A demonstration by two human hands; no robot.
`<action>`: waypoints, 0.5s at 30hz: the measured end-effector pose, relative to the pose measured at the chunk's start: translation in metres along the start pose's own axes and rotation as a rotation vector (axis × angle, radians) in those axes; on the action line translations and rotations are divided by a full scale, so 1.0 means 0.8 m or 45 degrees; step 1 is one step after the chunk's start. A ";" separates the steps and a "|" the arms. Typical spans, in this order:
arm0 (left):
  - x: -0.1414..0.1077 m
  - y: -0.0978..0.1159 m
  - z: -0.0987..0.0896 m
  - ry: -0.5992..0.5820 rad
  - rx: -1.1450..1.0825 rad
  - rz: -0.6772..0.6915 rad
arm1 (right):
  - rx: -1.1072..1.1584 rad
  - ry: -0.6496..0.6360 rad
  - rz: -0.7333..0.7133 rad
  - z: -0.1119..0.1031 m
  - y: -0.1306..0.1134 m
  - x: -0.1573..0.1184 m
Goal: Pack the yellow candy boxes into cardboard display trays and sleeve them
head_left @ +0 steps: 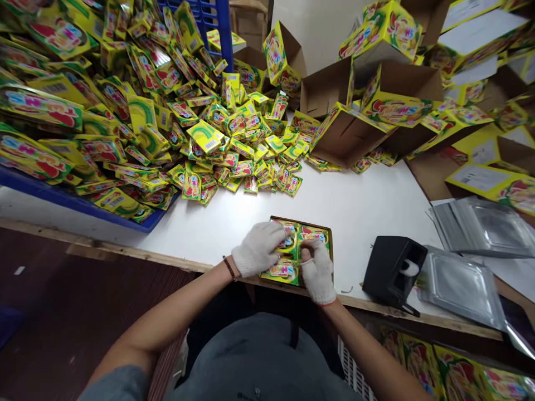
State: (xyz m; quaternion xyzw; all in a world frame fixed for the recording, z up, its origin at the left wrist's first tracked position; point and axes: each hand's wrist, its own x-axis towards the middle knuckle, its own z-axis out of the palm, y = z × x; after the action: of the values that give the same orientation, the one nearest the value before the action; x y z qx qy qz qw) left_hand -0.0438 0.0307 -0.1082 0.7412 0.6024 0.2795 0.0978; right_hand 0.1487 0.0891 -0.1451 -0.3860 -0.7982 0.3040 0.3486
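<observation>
A shallow display box (pixel 330 250) with a brown rim lies at the table's near edge. It holds small yellow-green packs (pixel 282 271) printed "TWINS", lying face up in rows. My left hand (pixel 257 248), in a white knitted glove, reaches over the box's left side; its fingers are stretched across the packs, the thumb apart. Over the right side is my right hand (pixel 318 274), gloved too, with a bare thumb tip. Its fingers are curled inward at the packs, and whatever lies between them is hidden. Both hands partly cover the packs.
Loose packs (pixel 209 139) spill from a blue crate (pixel 156 220) onto the white table (pixel 234 223). Open printed cartons (pixel 351 136) stand at the back right. A black tape dispenser (pixel 390 270) and clear plastic trays (pixel 460 284) lie to the right. Below the table are more printed boxes (pixel 455 362).
</observation>
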 end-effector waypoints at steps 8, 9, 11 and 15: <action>-0.031 0.001 0.037 0.069 -0.201 0.129 | -0.103 -0.276 -0.354 0.011 -0.001 0.018; -0.040 -0.006 0.035 0.133 -0.224 0.112 | -0.177 -0.315 -0.410 0.016 -0.003 0.016; -0.057 -0.027 0.022 0.314 -0.171 -0.026 | -0.349 -0.373 -0.522 0.024 -0.005 0.009; -0.072 -0.100 -0.044 0.788 0.084 -0.828 | -0.574 -0.429 -0.630 0.030 -0.009 0.001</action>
State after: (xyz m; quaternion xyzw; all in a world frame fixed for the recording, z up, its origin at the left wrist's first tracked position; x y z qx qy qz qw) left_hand -0.1363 -0.0102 -0.1349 0.3977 0.8135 0.4233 -0.0279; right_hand 0.1264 0.0809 -0.1532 -0.1931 -0.9604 0.0864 0.1815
